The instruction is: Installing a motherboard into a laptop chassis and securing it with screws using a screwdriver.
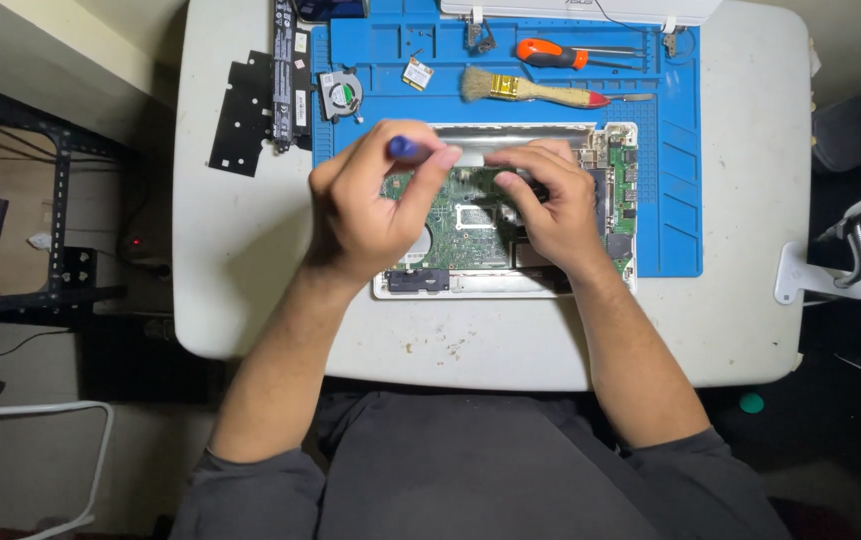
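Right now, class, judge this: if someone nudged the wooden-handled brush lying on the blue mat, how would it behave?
The brush would probably slide rather than roll, since its flat metal ferrule lies against the blue mat. It looks light, and its pale bristles would likely bend softly.

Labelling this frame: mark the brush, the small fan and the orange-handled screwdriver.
brush [536,92]: head view, on the wooden handle.
small fan [342,94]: head view, on the round hub.
orange-handled screwdriver [549,53]: head view, on the orange grip.
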